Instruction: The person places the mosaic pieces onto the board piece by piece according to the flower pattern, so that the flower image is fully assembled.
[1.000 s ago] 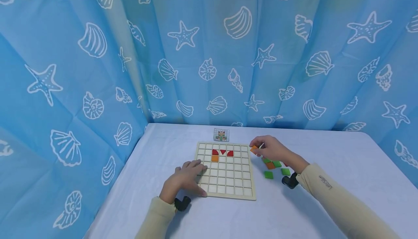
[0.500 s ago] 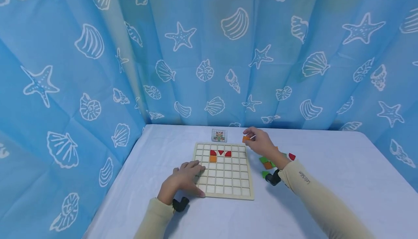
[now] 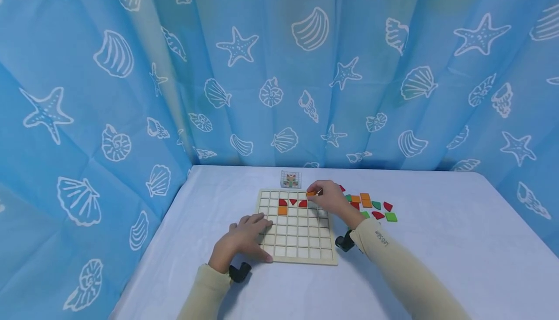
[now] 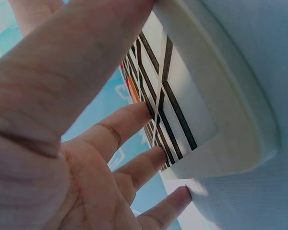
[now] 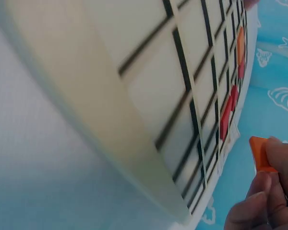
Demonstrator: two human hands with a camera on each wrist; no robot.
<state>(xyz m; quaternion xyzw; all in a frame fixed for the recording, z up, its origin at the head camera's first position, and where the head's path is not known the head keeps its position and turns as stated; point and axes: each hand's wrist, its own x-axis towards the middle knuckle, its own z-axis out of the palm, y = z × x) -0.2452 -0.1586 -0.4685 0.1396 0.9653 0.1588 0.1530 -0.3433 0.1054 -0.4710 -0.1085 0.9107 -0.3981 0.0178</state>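
An orange tile (image 5: pixel 260 154) is pinched between thumb and fingers of the right hand (image 3: pixel 328 196), the board (image 3: pixel 291 240) below them; the left hand (image 3: pixel 244 238), fingers spread, touches the board's edge.

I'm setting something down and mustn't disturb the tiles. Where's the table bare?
The widest bare patch of table is right of the loose tiles and right sleeve. Others: between left hand and left curtain, and in front of the board, between the sleeves. Crowded: among the tiles, and the board's far right corner, where the right hand pinches an orange tile.
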